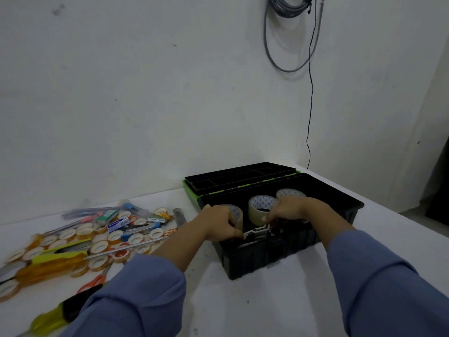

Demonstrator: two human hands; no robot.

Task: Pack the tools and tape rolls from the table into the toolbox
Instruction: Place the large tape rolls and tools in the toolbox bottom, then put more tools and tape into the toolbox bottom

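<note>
An open black toolbox (262,260) with green trim stands on the white table. Inside it, three large tape rolls stand on edge: one at the left (237,214), one in the middle (261,207), one at the right (290,192). Both my hands reach into the box near its front wall. My left hand (222,221) and my right hand (288,210) each pinch an end of a black and white angular tool (257,231) lying low in the box. What kind of tool it is stays unclear.
A pile of small tape rolls (102,245), pens, staple boxes (107,216), yellow-handled screwdrivers (48,260), orange scissors (97,280) and a metal ruler lies on the table at the left. The toolbox lid with its black tray (240,177) lies open behind. Cables hang on the wall.
</note>
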